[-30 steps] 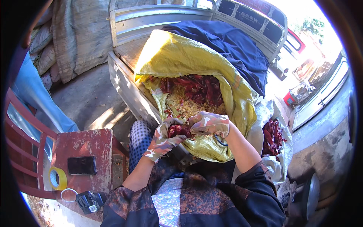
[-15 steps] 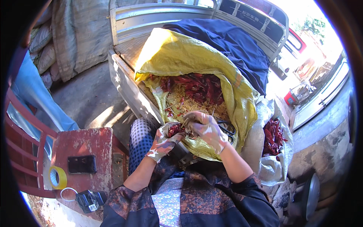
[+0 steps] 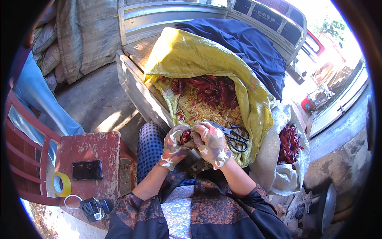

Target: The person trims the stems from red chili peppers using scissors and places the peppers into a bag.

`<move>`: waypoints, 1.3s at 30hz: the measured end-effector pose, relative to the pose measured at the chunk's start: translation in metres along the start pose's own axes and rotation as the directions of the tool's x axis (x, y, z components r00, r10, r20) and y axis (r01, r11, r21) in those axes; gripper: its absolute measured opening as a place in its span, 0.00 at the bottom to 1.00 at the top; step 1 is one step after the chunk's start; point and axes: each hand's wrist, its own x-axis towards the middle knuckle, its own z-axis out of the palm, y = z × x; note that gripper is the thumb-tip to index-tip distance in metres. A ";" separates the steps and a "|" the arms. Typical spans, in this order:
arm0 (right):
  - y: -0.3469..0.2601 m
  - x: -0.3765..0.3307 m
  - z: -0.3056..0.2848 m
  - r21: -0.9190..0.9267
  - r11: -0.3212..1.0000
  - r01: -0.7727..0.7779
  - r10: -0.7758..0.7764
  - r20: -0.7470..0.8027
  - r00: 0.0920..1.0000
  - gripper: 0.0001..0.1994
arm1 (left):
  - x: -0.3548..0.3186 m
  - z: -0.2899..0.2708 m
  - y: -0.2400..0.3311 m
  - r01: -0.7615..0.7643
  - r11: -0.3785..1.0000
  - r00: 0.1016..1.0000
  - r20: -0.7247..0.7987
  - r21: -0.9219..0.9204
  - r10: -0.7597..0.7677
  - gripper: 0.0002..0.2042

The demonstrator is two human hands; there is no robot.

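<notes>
My left hand (image 3: 174,146), in a camouflage-patterned glove, is closed around dried red chili peppers (image 3: 186,137), which are partly hidden by the fingers. My right hand (image 3: 211,146), gloved alike, presses against them from the right with its fingers curled together; what its fingertips hold is hidden. Both hands are over the near edge of an open yellow woven sack (image 3: 207,51). Inside the sack, a heap of dried red chilies (image 3: 215,89) lies behind pale chili seeds (image 3: 211,113). Black-handled scissors (image 3: 238,139) rest in the sack just right of my right hand.
The sack sits on a metal cart bed (image 3: 137,81) beside dark blue cloth (image 3: 238,40). At right stands a white sack (image 3: 287,177) holding red chilies (image 3: 289,145). To the left, a worn red stool (image 3: 107,151) carries a phone (image 3: 87,170) and yellow tape (image 3: 56,185), near a red chair (image 3: 30,153).
My right hand has come down and left, closer to the left hand, its fingers now curled in. The scissors are more fully exposed. My left hand keeps hold of the chilies.
</notes>
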 end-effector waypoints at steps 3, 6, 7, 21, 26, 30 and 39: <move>0.004 0.000 -0.002 0.009 1.000 0.016 -0.017 0.030 0.999 0.08 | -0.002 0.005 -0.009 0.030 0.990 0.999 0.019 -0.139 -0.027 0.18; 0.005 -0.002 -0.004 0.141 0.989 -0.045 0.040 0.043 0.998 0.06 | -0.003 0.007 -0.013 0.133 0.935 0.989 0.112 -0.327 -0.101 0.17; 0.008 -0.003 0.000 0.284 0.954 -0.097 0.090 0.037 0.995 0.05 | -0.002 0.007 -0.013 0.171 0.907 0.981 0.151 -0.384 -0.120 0.17; 0.014 -0.006 0.010 0.894 -0.128 -0.430 0.470 0.436 0.767 0.03 | -0.001 0.009 -0.014 0.270 0.767 0.963 0.169 -0.582 -0.211 0.14; 0.010 -0.003 0.004 0.858 -0.259 -0.443 0.466 0.513 0.721 0.04 | 0.002 -0.001 -0.014 0.440 0.671 0.898 0.297 -0.597 -0.324 0.18; 0.010 -0.003 0.002 0.824 -0.288 -0.489 0.462 0.567 0.683 0.03 | 0.000 0.005 -0.023 0.409 0.490 0.906 0.277 -0.770 -0.321 0.15; 0.013 -0.003 0.009 0.521 0.850 0.077 0.025 -0.187 0.982 0.06 | -0.004 0.014 -0.002 0.392 0.485 0.917 0.293 -0.782 -0.270 0.07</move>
